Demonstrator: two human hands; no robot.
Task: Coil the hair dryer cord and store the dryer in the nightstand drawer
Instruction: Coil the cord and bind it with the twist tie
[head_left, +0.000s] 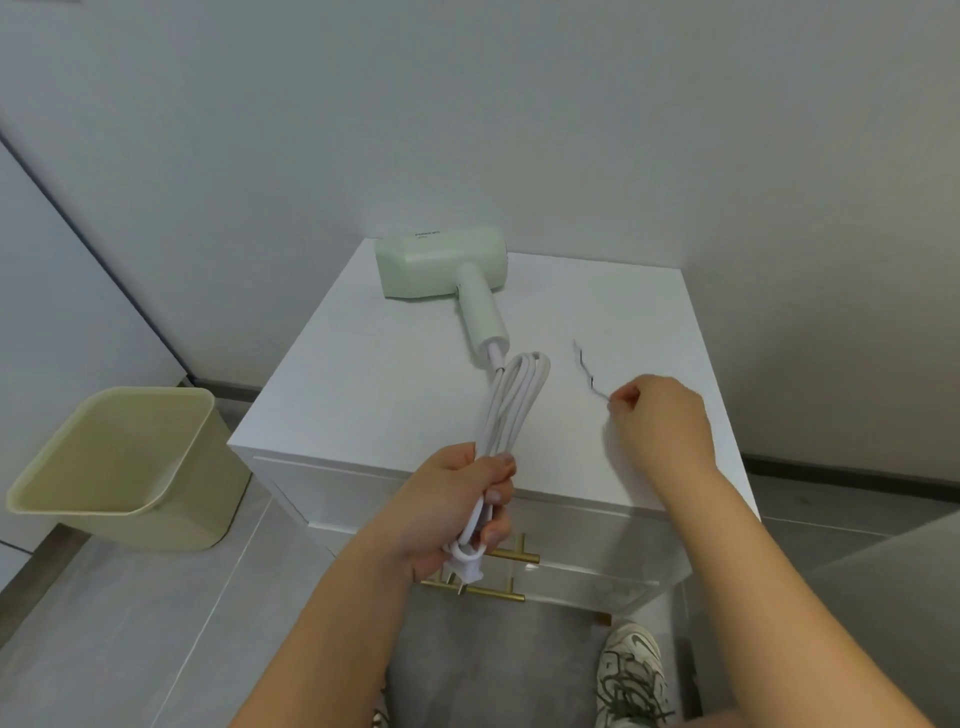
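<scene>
Here, left hand (452, 506) clenches the cord (511, 405) before the nightstand (363, 405); right hand (662, 421) pinches a tie (591, 383) atop it; bin (119, 467) stands left.

Soft, even, slightly dim light. The right hand (660, 421) casts a faint shadow on the nightstand (395, 395). Straight lines bend near the edges; detail is mildly soft.

The hair dryer (441, 265) is pale mint green; its cord (511, 405) and plug (470, 569) are white; the nightstand (395, 395) is glossy white with brass-gold handles (519, 557); the tie (584, 366) is dark; the bin (130, 467) is pale beige; the floor (130, 623) is grey tile; the shoe (631, 670) is white with dark green streaks.
</scene>
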